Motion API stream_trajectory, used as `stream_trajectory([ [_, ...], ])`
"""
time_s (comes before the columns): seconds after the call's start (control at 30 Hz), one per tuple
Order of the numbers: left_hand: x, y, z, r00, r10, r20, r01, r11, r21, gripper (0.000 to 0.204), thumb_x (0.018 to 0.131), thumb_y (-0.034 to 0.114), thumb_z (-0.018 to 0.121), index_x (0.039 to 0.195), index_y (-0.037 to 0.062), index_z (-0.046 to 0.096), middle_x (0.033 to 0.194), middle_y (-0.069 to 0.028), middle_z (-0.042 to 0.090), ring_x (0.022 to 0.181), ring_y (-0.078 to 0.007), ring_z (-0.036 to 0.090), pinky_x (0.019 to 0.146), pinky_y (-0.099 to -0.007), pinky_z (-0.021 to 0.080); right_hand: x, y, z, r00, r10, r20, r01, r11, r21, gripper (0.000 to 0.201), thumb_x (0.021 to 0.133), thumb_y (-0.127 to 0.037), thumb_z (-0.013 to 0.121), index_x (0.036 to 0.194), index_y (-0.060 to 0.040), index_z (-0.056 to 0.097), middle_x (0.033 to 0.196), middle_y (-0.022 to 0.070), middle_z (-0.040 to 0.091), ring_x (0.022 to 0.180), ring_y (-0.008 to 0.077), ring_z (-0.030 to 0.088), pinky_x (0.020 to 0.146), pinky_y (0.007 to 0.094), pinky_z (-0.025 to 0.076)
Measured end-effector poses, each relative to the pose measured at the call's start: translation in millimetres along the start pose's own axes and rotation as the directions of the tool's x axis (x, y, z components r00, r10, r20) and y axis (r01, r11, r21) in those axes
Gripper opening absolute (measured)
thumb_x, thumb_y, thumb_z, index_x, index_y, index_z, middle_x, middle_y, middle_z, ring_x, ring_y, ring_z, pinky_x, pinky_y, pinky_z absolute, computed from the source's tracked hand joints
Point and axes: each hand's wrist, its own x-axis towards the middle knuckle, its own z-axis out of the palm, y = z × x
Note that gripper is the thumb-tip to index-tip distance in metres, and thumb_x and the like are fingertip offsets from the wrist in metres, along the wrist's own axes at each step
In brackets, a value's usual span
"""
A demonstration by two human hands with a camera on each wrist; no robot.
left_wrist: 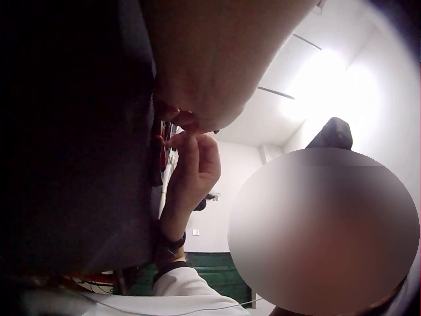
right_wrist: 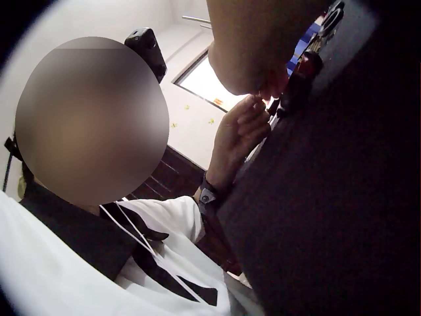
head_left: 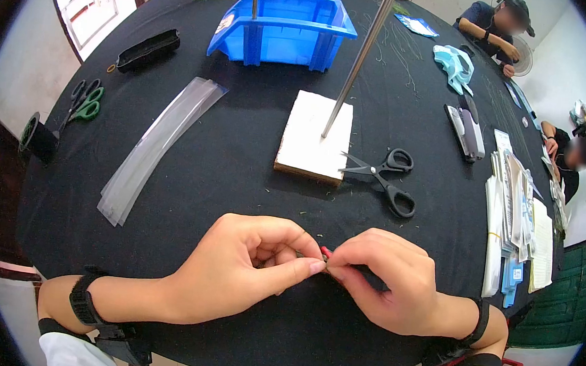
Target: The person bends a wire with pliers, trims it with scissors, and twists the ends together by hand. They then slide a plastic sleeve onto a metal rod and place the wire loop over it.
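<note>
My two hands meet at the near edge of the black table [head_left: 240, 150]. My left hand [head_left: 247, 266] and my right hand [head_left: 382, 278] both pinch a tiny red piece [head_left: 325, 252] between thumb and forefinger tips; most of it is hidden by the fingers. The left wrist view shows the right hand [left_wrist: 191, 171] from below beside the table edge, with a bit of red [left_wrist: 160, 135] at the fingertips. From under the table edge, the right wrist view catches the left hand [right_wrist: 240, 135].
Black scissors [head_left: 385, 177] lie just beyond my hands, next to a white block [head_left: 311, 139] holding a slanted metal rod [head_left: 360, 56]. A blue bin [head_left: 282, 25] stands farther back. Clear plastic sleeves [head_left: 153, 146] and green scissors [head_left: 84, 105] lie left. Stacked packets [head_left: 516, 223] sit right.
</note>
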Motion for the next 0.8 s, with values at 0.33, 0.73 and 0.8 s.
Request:
stream_trajectory([
  [0.33,-1,3,-1,1.000,-0.025,0.012,0.025,1.000,-0.013,0.011,0.082,0.007,0.062,0.085,-0.0029,0.062,0.062,0.0030,0.054,0.053,-0.0009,0.046,0.045,-0.0163,0.033,1,-1,-3,0.997,0.073,0.011,-0.073,0.997,0.016,0.016,0.071,0.004,0.063,0.083,-0.0006,0.055,0.071,0.0093,0.056,0.061,0.0229,0.056,0.057,0.0295,0.046],
  [0.73,2,10,-12,0.954,0.093,-0.283,-0.083,0.995,0.047,0.012,0.082,0.011,0.062,0.085,-0.0008,0.062,0.057,0.0030,0.053,0.046,-0.0001,0.042,0.040,-0.0157,0.029,11,33,-57,0.896,0.444,-0.010,-0.413,0.825,-0.386,0.034,0.070,-0.002,0.062,0.102,-0.0014,0.050,0.097,0.0128,0.051,0.076,0.0255,0.053,0.068,0.0327,0.046],
  [0.8,2,10,-12,0.954,0.095,-0.285,-0.087,0.995,0.042,0.013,0.082,0.012,0.062,0.085,-0.0006,0.062,0.057,0.0030,0.053,0.046,-0.0001,0.041,0.040,-0.0156,0.028,14,37,-56,0.893,0.447,-0.049,-0.429,0.813,-0.395,0.036,0.068,-0.005,0.065,0.101,-0.0020,0.050,0.094,0.0115,0.050,0.074,0.0233,0.053,0.067,0.0312,0.045],
])
